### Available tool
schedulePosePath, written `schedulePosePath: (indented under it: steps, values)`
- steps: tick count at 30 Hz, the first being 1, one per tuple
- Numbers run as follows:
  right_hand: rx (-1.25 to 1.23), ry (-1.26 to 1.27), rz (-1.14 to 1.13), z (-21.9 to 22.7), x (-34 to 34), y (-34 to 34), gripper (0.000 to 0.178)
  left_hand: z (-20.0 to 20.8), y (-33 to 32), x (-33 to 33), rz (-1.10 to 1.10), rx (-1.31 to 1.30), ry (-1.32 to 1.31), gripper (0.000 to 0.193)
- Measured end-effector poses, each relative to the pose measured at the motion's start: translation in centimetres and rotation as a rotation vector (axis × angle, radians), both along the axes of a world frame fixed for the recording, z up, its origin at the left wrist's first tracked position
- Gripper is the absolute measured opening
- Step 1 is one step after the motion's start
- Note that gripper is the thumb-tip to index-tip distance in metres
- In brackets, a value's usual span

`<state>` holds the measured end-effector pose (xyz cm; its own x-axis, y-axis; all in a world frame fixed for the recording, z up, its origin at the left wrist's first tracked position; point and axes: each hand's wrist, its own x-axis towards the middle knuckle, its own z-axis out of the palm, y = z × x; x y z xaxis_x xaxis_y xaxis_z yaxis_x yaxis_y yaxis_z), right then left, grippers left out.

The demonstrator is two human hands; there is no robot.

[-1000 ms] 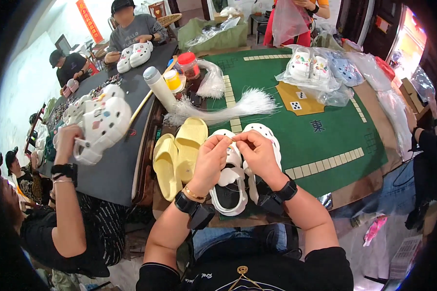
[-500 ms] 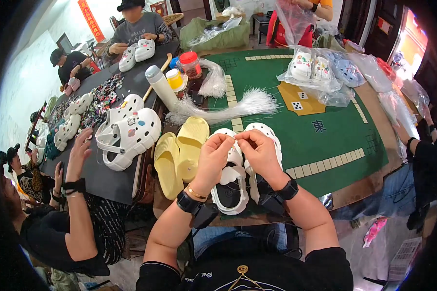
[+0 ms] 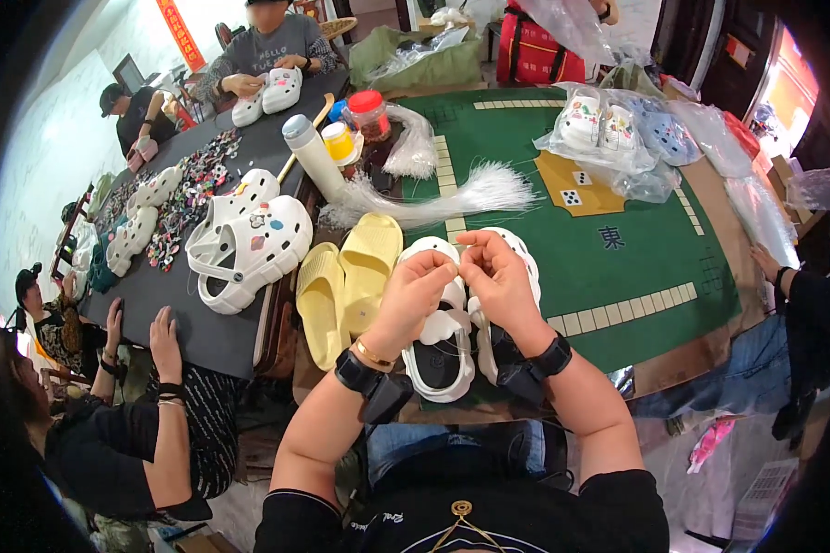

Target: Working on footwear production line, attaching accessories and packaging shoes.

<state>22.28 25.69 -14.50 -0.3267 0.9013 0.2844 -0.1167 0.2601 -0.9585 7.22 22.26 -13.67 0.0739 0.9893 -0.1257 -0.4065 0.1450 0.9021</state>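
My left hand [image 3: 412,300] and my right hand [image 3: 500,284] meet fingertip to fingertip over a pair of white clogs, both closed in a pinch. Whatever lies between the fingers is too small to make out. The left clog [image 3: 439,367] shows its dark insole and a thin clear strand over its opening. Partly covered by my right hand, the other clog [image 3: 526,251] sits beside it. A pair of yellow slide sandals [image 3: 373,265] rests just left of my left hand. Beyond the clogs lies a bundle of clear plastic strands [image 3: 480,194].
A green mat [image 3: 636,286] covers this table. Bagged clogs [image 3: 586,124] lie at its far right. A pale bottle [image 3: 312,157] and a red-lidded jar [image 3: 369,115] stand far left. The dark table [image 3: 207,323] holds white clogs [image 3: 263,240] and loose charms. Several other people are around.
My hands stay pinched together, with the right fingers shifting slightly. At the left, a person's raised hand has come down to the dark table's edge. The whole view has shifted a little.
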Motion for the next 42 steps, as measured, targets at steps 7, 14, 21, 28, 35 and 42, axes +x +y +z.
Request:
schedulePosePath:
  steps: [7, 14, 21, 28, 35, 42]
  values:
    - [0.063, -0.129, -0.065, 1.1, 0.3, 0.9, 0.026, 0.4, 0.2, -1.5, -0.065, 0.101, 0.611, 0.018]
    - [0.385, -0.634, -0.330, 2.3, 5.1, -2.6, 0.022, 4.3, -3.5, -11.0, 0.455, 0.511, 1.241, 0.033]
    - [0.090, -0.946, 0.077, 1.2, 4.5, -6.7, 0.040, 7.3, -4.0, -26.5, 0.767, 0.297, 2.007, 0.044]
    - [0.153, -1.010, -0.140, -0.5, 0.3, -5.1, 0.057, 6.6, 0.9, -32.2, 0.399, -0.022, 2.166, 0.043]
    - [0.287, -0.755, -0.223, -3.8, 2.2, -4.1, 0.034, 4.7, 1.4, -34.5, 0.553, 0.122, 1.823, 0.035]
    - [0.350, -0.691, -0.367, -1.2, 9.4, -3.5, 0.025, 5.7, -0.4, -31.7, 0.605, 0.262, 1.905, 0.021]
